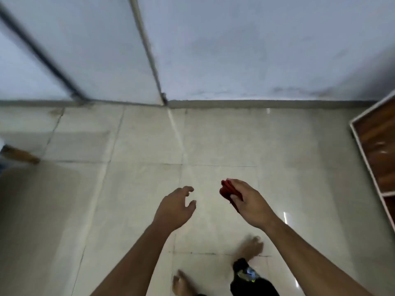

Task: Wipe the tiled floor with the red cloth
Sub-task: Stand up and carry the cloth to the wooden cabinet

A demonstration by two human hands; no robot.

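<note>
My right hand (249, 201) grips a bunched red cloth (226, 190), held in the air above the pale tiled floor (136, 189). Only the cloth's left part shows past my fingers. My left hand (176, 205) hovers just to the left of it, a short gap away, with its fingers loosely curled and nothing in it. Both forearms reach in from the bottom of the view. My bare feet stand on the tiles below the hands.
A grey-white wall (245, 50) meets the floor along a grey skirting line. A wooden shelf unit with a white frame (376, 146) stands at the right edge. A brown object (20, 155) lies at the far left. A dark rail (40, 52) leans against the wall.
</note>
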